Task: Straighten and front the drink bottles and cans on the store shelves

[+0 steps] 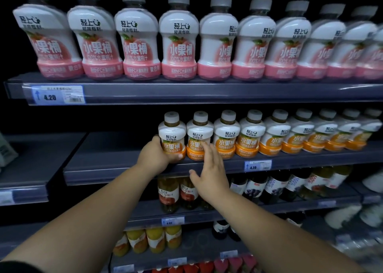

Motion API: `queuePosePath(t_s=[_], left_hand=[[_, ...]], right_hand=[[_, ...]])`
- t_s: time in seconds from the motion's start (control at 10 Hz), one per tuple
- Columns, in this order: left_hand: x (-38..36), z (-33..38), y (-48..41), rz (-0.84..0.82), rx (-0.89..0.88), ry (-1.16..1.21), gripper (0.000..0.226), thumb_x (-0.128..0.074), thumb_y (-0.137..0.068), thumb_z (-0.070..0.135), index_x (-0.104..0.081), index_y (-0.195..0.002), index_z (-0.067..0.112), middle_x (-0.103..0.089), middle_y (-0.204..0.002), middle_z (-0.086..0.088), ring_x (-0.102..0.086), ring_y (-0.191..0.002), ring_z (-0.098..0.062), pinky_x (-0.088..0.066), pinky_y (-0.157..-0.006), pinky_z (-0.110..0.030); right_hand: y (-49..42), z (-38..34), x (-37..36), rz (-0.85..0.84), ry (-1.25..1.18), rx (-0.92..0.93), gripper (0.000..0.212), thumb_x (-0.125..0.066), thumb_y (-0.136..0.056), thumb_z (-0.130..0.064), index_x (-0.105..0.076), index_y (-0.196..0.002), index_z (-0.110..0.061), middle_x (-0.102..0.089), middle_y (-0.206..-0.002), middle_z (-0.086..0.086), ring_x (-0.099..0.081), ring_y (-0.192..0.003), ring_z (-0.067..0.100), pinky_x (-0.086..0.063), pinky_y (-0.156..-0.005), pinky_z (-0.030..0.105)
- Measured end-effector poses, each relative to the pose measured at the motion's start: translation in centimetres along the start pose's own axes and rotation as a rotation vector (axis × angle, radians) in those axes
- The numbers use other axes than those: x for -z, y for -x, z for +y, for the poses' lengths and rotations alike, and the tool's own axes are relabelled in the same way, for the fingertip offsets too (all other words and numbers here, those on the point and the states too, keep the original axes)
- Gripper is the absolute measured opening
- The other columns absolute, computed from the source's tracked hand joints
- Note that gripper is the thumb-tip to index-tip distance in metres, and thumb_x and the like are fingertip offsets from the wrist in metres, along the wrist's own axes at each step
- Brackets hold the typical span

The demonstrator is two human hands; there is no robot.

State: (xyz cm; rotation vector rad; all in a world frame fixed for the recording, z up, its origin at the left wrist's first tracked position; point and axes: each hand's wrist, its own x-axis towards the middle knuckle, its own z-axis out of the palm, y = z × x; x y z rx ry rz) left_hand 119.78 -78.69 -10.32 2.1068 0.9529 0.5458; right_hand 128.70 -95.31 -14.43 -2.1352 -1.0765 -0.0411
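I am gripping the leftmost orange-label bottle [172,136] at the front edge of the shelf [116,172] in my left hand [154,155] to face its label out, my straight-fingered right hand [211,170] touching the neighbouring bottle [199,134].

Up top, a large price tag [53,95] with a blue border sits in the rail strip [207,92], and it reads 4.20 beside an up arrow and a barcode. One level down there's a second price tag [258,166], smaller, also showing 4.20. Lower again comes a third tag [173,221], its print too small to read. Far right, pale packages [342,216] lie blurred in the dim light. At the left edge a whitish item [6,148] pokes in, cut off by the frame.
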Motion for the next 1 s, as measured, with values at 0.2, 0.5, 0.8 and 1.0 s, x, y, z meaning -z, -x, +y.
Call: queuePosePath(t_s=[0.2,0.5,0.8,1.0], left_hand=[[-0.4,0.4,1.0,0.028,-0.031,-0.051,0.066,-0.081,-0.072,0.046,-0.05,-0.124,0.019,-0.064,-0.118,-0.002,-0.061,-0.107,-0.022,-0.052,-0.088,-0.038],[-4.8,1.9,7.3,0.245,-0.544,-0.306,0.069,-0.071,-0.082,0.026,-0.042,-0.144,0.019,-0.036,-0.143,-0.008,-0.034,-0.132,-0.025,-0.037,-0.11,-0.043],[-8.7,4.5,7.9,0.022,-0.422,-0.463,0.079,-0.062,-0.09,0.027,-0.021,-0.156,0.013,0.004,-0.164,-0.008,-0.004,-0.152,-0.029,-0.012,-0.119,-0.035],[-5.7,4.3,11.7,-0.022,-0.192,-0.391,0.082,-0.066,-0.089,0.033,-0.021,-0.157,0.022,-0.01,-0.165,-0.004,-0.012,-0.151,-0.021,-0.024,-0.117,-0.034]], right_hand=[[0.3,0.7,0.0,-0.009,0.112,0.044,0.067,-0.063,-0.09,-0.032,-0.032,-0.15,-0.03,-0.012,-0.165,0.002,-0.009,-0.151,0.023,-0.015,-0.123,0.043],[0.6,4.1,3.2,0.166,0.176,-0.113,0.081,-0.065,-0.087,-0.038,-0.018,-0.153,-0.034,-0.005,-0.161,0.008,-0.005,-0.148,0.032,-0.013,-0.119,0.054],[0.3,6.7,8.8,-0.29,0.204,0.057,0.091,-0.062,-0.093,-0.04,0.002,-0.158,-0.037,0.008,-0.167,-0.002,0.003,-0.153,0.026,-0.009,-0.123,0.05],[1.2,5.6,12.2,-0.42,0.173,0.066,0.087,-0.064,-0.093,-0.035,-0.008,-0.159,-0.03,-0.011,-0.166,0.002,-0.008,-0.151,0.026,-0.015,-0.12,0.04]])
